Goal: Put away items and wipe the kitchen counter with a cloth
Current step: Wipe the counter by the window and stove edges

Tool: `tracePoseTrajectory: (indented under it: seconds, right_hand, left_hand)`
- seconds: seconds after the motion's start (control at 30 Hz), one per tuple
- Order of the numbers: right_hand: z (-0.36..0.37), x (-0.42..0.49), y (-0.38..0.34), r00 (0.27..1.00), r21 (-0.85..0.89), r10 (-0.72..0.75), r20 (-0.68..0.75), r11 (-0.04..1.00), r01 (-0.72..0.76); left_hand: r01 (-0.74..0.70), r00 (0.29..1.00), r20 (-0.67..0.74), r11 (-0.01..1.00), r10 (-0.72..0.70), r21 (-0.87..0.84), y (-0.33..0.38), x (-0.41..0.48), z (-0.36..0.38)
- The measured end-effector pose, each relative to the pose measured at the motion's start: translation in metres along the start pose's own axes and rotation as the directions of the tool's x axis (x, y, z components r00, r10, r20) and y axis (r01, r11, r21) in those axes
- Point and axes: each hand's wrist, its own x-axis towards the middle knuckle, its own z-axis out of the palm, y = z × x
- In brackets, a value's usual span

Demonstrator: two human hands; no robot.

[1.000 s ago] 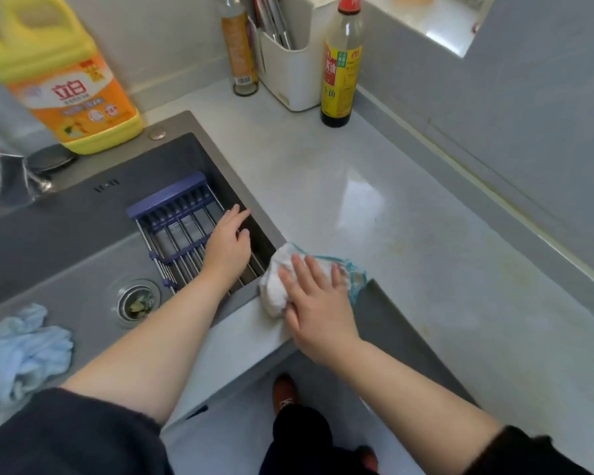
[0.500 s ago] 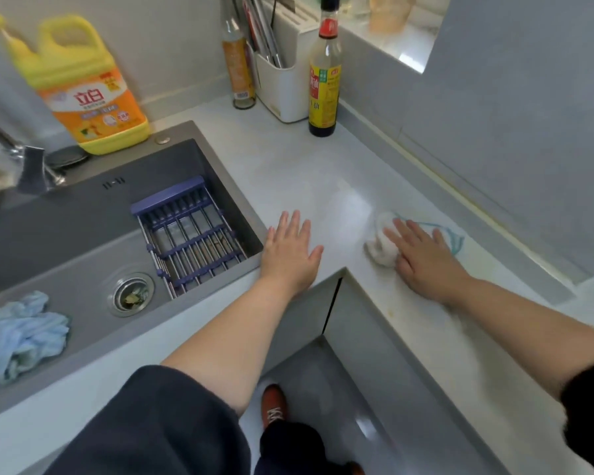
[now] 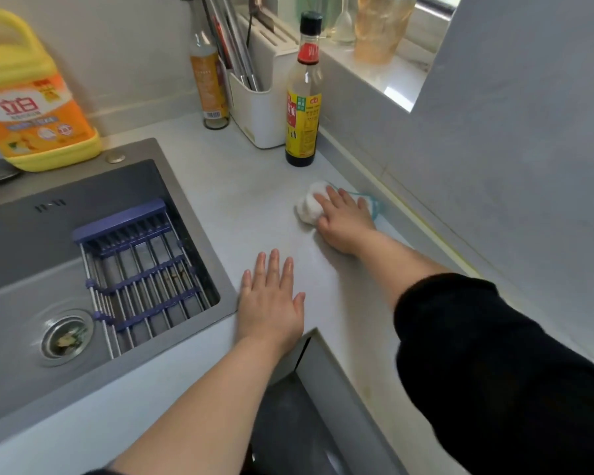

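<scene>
White cloth (image 3: 308, 205), bunched, with a teal edge showing past the little-finger side of the right hand (image 3: 345, 219). It lies on the pale grey desk (image 3: 240, 200), to the right of the sink (image 3: 172, 173) and well apart from its rim. The right fingers (image 3: 330, 197) are extended and spread over the top of the cloth, pressing it flat to the desk and not clenched round it. The white bulk of the cloth protrudes beyond the fingertips on the sink side.

The left hand (image 3: 271, 299) rests palm down on the bare desk, just beside the sink's near right corner. Its fingers are straight, released, grasping nothing. A black sleeve (image 3: 494, 371) covers the right forearm.

Inside the sink, a blue-framed wire drain rack (image 3: 141, 269) spans the right part, and a round strainer (image 3: 64, 337) holding scraps sits left of it.

Beyond the sink's far right corner stands a dark sauce bottle (image 3: 304, 108). It has a black cap, a red neck band and a yellow label with red and green panels. The character 油 is legible, the finer print is not. Nearer that corner stand a white utensil holder (image 3: 261, 108) and a slim bottle (image 3: 210, 80), whose orange label has a barcode but illegible text.

Behind the sink's far left rim stands a yellow detergent jug (image 3: 31, 108). Its orange label reads 立白 in white.
</scene>
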Motion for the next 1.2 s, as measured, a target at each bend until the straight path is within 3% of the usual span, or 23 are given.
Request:
tracePoseTrajectory:
  seconds: [0.17,0.3,0.43,0.6,0.73,0.87,0.93,1.0,1.1,1.2]
  right_hand:
    - [0.005,-0.009,-0.001,0.997,0.068,0.052,-0.061,0.997,-0.048]
    - [0.022,-0.101,0.040,0.986,0.097,0.106,-0.129,0.991,-0.094]
    - [0.029,-0.187,0.080,0.996,0.055,0.050,-0.071,0.997,-0.046]
    - [0.019,-0.131,0.057,0.995,0.040,0.097,-0.029,0.995,-0.095]
    - [0.016,-0.089,0.000,0.997,0.053,-0.074,0.002,0.996,0.074]
    - [0.036,-0.162,-0.005,0.943,0.028,-0.331,-0.008,0.943,0.332]
    - [0.048,-0.214,0.020,0.892,0.050,-0.452,-0.002,0.891,0.451]
    - [0.053,-0.254,0.046,0.873,0.102,-0.485,0.054,0.872,0.479]
    - [0.046,-0.249,0.049,0.901,0.043,-0.423,0.102,0.906,0.420]
    - [0.035,-0.195,0.020,0.982,-0.012,-0.186,0.046,0.982,0.186]
  left_hand:
    - [0.002,1.000,-0.006,1.000,-0.002,0.008,0.001,-0.003,0.000]
    - [0.007,1.000,-0.007,1.000,-0.007,0.014,0.001,-0.001,0.000]
    - [-0.001,1.000,-0.014,1.000,0.001,0.008,0.002,-0.003,0.000]
    - [-0.004,0.999,-0.032,1.000,0.004,-0.004,0.001,-0.004,0.001]
    - [-0.015,0.996,-0.089,0.991,0.003,-0.131,-0.001,-0.002,0.000]
    - [-0.040,0.981,-0.191,0.929,-0.033,-0.368,-0.006,-0.005,-0.001]
    - [-0.047,0.984,-0.176,0.935,-0.017,-0.352,-0.006,-0.007,0.000]
    - [-0.051,0.989,-0.150,0.958,0.009,-0.283,-0.004,-0.006,0.002]
    - [-0.046,0.988,-0.154,0.970,0.009,-0.240,-0.003,-0.005,0.004]
    - [-0.043,0.985,-0.172,0.944,-0.015,-0.326,-0.004,-0.005,0.001]
